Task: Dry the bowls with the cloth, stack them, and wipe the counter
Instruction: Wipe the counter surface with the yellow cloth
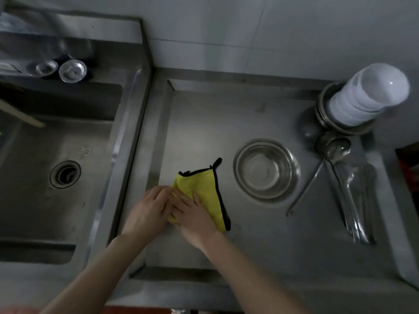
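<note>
Right of the sink [45, 211], the left hand [148, 210] curls its fingers [165, 192] over the nine o'clock edge of the yellow cloth [204, 189], gripping the gathered fold. The cloth lies on the bench [260, 245]. The right hand [196, 215] lies flat on it, fingers straight and relaxed, pinning it down. This looks like folding the cloth into a pad. To do that well, square the black-trimmed edges, keep the flat hand pressing while the other tucks, and end with a firm, dry face outward. A lone steel bowl [266, 169] waits at two o'clock from the cloth, beside the ladles [333, 148]. The stack of white bowls [367, 98] stands at the bench's one o'clock corner.
</note>
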The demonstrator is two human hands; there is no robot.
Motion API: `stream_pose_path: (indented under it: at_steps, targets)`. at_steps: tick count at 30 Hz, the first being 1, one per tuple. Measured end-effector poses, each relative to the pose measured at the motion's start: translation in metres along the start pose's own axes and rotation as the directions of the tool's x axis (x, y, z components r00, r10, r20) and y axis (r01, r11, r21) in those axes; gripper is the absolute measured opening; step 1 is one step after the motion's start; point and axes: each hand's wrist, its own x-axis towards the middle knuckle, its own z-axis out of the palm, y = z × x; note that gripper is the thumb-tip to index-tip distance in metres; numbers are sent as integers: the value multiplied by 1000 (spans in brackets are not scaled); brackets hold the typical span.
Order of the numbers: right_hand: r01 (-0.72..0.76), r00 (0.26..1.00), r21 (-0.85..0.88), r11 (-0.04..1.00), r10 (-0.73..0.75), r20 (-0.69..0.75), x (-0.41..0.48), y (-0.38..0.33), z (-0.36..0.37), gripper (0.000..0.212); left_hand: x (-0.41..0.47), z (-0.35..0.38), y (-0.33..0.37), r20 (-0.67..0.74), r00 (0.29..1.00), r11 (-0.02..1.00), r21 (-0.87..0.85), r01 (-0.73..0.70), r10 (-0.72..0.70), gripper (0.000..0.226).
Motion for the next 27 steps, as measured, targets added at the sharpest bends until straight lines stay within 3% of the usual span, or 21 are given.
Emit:
stream_pose_path:
  at_steps: [5,10,14,18,27]
  targets:
    - [-99,994,28,995,100,-43,-60,-41,19,57,-43,7,-3,8,998,998,10,-64,64,30]
    - [-179,984,-61,982,177,-34,-103,-49,15,55,-73,13,9,29,992,992,7,-123,123,28]
    - [-428,904,-64,902,425,-49,-138,-22,8,53,-80,15,25,51,984,986,-6,-169,169,34]
    - [-511,860,-71,857,507,-62,-182,-7,13,53,-77,23,45,94,977,981,-26,-192,193,34]
    - [-757,651,-43,652,747,-136,-256,40,10,57,-35,55,136,164,947,961,-56,-270,276,36]
